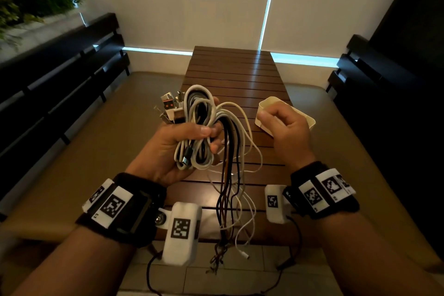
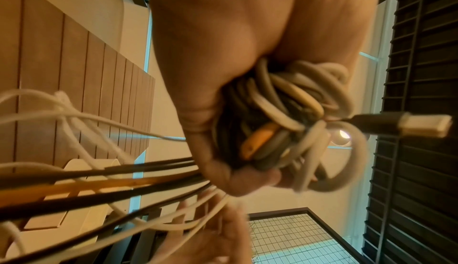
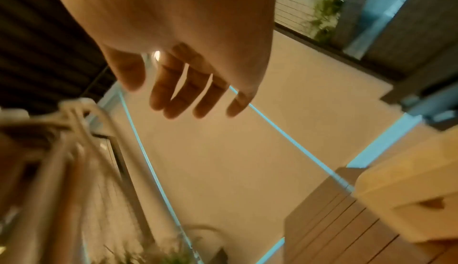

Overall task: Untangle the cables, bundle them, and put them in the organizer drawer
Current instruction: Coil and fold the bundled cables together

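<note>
One left hand (image 1: 173, 149) gripping one cable bundle (image 1: 199, 127), one organizer drawer (image 1: 300, 115)

The organizer drawer (image 1: 304, 116) sits on the table (image 1: 235, 72), right of the cables (image 1: 204, 127), behind the right hand (image 1: 286, 130).

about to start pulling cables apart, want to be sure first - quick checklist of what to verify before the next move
1. Left hand grips the cable bundle: ok.
2. Right hand free to pull a strand: ok, fingers relaxed, holding nothing.
3. Cables untangled: not ok, loose ends hang crossed over the table edge.
4. Organizer drawer within reach on the wooden table: ok.
5. Drawer empty: cannot tell, hand blocks it.
</note>
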`<state>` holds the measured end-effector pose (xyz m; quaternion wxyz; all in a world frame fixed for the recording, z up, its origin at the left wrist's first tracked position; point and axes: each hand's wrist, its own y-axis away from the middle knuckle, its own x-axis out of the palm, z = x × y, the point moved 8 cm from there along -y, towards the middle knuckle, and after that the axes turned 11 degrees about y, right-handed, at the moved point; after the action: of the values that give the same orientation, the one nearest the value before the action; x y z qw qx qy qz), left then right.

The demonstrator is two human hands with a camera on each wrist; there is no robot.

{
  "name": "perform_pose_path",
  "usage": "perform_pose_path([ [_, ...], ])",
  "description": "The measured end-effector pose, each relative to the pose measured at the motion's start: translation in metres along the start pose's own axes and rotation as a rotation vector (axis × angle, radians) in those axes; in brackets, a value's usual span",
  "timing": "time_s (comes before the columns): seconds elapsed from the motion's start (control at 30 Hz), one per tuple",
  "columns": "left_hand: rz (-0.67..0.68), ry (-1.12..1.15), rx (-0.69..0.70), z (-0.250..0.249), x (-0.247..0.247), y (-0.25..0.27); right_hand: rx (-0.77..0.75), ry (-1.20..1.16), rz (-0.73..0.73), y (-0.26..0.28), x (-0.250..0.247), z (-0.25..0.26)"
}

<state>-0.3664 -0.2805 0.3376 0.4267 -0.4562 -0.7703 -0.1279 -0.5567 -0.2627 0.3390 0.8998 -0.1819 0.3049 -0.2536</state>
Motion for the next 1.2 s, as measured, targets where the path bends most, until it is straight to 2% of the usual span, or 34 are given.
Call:
perform_pose_path([
  [0.17,0.045,-0.059,-0.044,0.004,0.006,0.000,0.011,-0.635,0.373,-0.004,0.031,0.041],
  [0.3,0.064,-0.119,-0.004,-0.001,0.010,-0.001,0.120,-0.574,0.660,0.023,0.068,0.049],
  [0.37,0.068,-0.056,0.051,-0.009,0.009,0.001,0.167,-0.551,0.755,0.044,0.084,0.040],
  [0.57,-0.016,0.041,0.130,-0.013,-0.014,0.007,0.204,-0.598,0.574,0.042,0.079,0.037],
  [0.7,-0.202,-0.016,0.129,-0.002,-0.035,0.008,0.286,-0.682,0.595,0.038,0.076,0.037],
  [0.8,-0.293,-0.112,0.169,0.005,-0.038,0.011,0.271,-0.578,0.532,0.036,0.068,0.042],
  [0.9,-0.228,-0.169,0.182,0.010,-0.018,0.009,0.209,-0.378,0.380,0.032,0.054,0.049],
  [0.97,-0.186,-0.240,0.171,0.013,-0.006,0.005,0.192,-0.333,0.292,0.030,0.048,0.054],
  [1.03,-0.202,-0.303,0.158,0.015,-0.003,0.002,0.198,-0.296,0.225,0.030,0.043,0.057],
  [1.13,-0.248,-0.290,0.158,0.015,-0.004,-0.001,0.210,-0.287,0.193,0.030,0.040,0.059],
  [1.2,-0.229,-0.285,0.164,0.014,0.002,-0.002,0.222,-0.277,0.193,0.030,0.041,0.058],
])
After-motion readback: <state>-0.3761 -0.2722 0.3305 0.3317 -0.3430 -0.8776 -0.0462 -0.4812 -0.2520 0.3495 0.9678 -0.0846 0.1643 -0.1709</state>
